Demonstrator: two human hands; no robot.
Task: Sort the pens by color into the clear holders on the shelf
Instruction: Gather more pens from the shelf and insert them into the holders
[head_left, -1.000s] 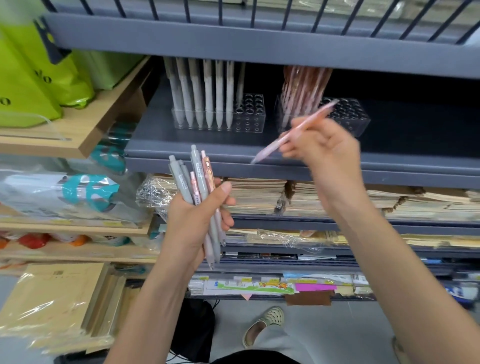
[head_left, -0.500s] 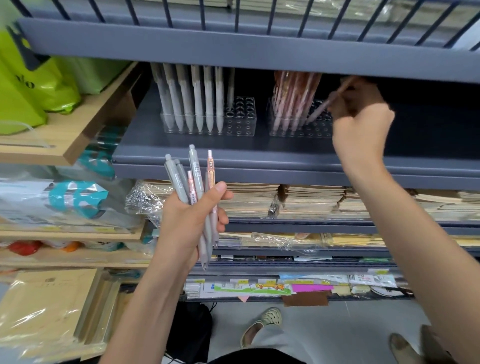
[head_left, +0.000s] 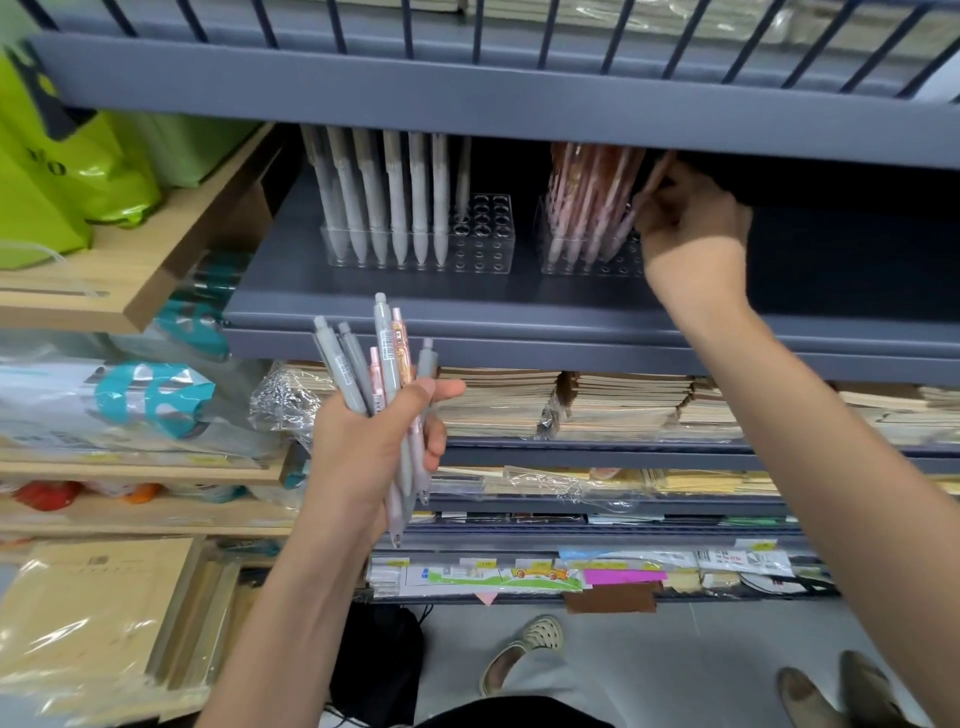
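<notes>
Your right hand (head_left: 691, 218) is reached up and forward onto the grey shelf (head_left: 519, 306), back of the hand toward you, knuckles tucked under the overhanging shelf above (head_left: 467, 104). Its fingers are curled and appear to pinch a pink pen (head_left: 655, 176) near its upper end, though shadow hides the fingertips. The pen slants down-left toward the right clear holder (head_left: 566, 262).

Your left hand (head_left: 369, 447) hangs lower, in front of the shelf edge, fist wrapped round a bundle of pens (head_left: 387, 353), thumb laid across them and pointing right.

The overhang cuts off the tops of everything standing on the shelf. Your right hand covers the right end of the right holder. Stacked notebooks (head_left: 498, 400) fill the shelf below, and green bags (head_left: 78, 171) sit on the wooden shelf at left.

The left clear holder (head_left: 483, 244) carries a row of grey pens (head_left: 397, 208) standing tip down, with bare holes at its right end. The right holder is packed with pink pens (head_left: 587, 202), leaning together. The bundle in your left hand is mostly grey, with two pink ones among them, clickers up.
</notes>
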